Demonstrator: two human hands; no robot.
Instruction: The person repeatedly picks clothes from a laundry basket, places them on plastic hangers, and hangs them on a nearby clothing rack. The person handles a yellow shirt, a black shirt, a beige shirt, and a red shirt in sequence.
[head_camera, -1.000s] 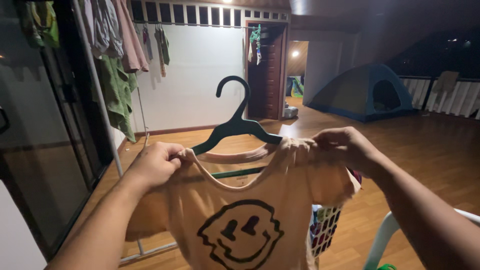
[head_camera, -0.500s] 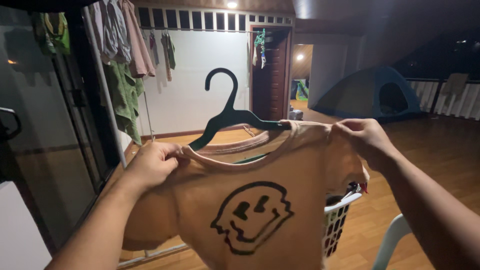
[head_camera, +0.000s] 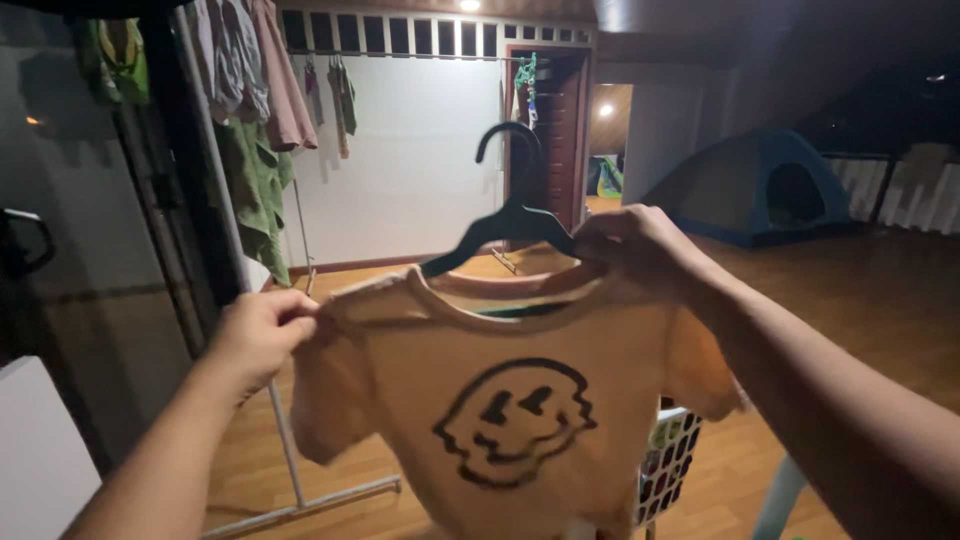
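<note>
Peach shirt (head_camera: 520, 400): likely soft, light; left hand (head_camera: 258, 335) pinching one shoulder, right hand (head_camera: 630, 245) gripping other shoulder and hanger (head_camera: 505, 225).

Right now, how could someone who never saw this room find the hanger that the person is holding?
Start from the pale orange T-shirt with a black smiling face, held up in the middle. The dark green hanger rises from its neck, gripped by the right hand. Unlike the hangers on the rack, its hook hangs on nothing.
</note>
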